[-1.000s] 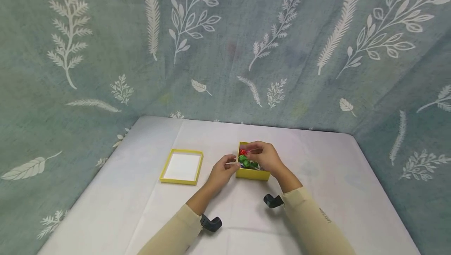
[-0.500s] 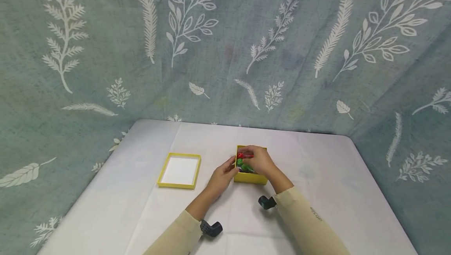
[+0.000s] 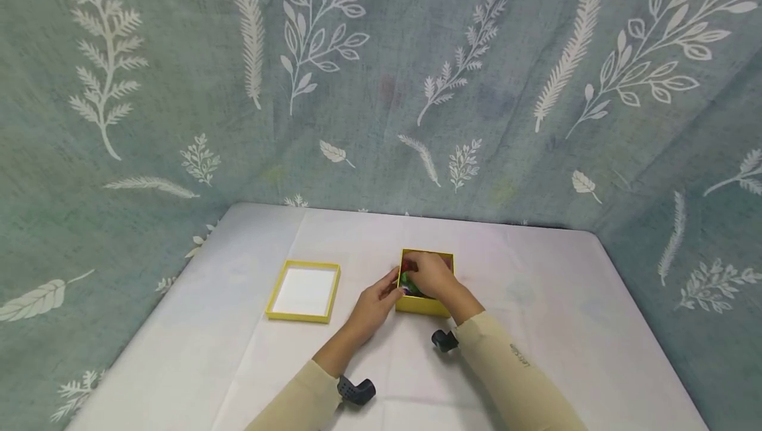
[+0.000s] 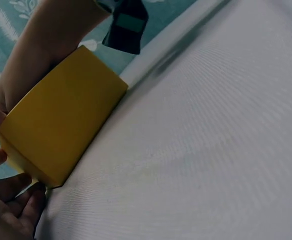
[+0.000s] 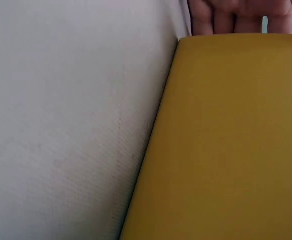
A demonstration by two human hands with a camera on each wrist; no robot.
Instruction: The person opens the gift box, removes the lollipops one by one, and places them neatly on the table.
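An open yellow box (image 3: 423, 306) stands on the table, with small shiny green things (image 3: 406, 280) and a little red showing inside. My left hand (image 3: 372, 307) holds the box's left wall near the front corner, its thumb at the rim. The left wrist view shows the other fingers (image 4: 20, 192) low against the outside of that wall. My right hand (image 3: 431, 275) reaches down into the box from the right. Its fingertips are hidden among the contents, so I cannot tell what they hold. In the right wrist view the box's yellow wall (image 5: 226, 135) fills the right side.
A shallow yellow-rimmed lid (image 3: 303, 318) with a white inside lies to the left of the box. White cloth (image 3: 536, 325) covers the table. Behind it hangs a grey-green curtain (image 3: 369, 87) with white leaf prints. Dark camera mounts (image 3: 356, 391) stick out from both wrists.
My right hand has gone from over the box down into it, and the red item seen near its fingers is now mostly covered. My left hand has closed in on the box's left wall.
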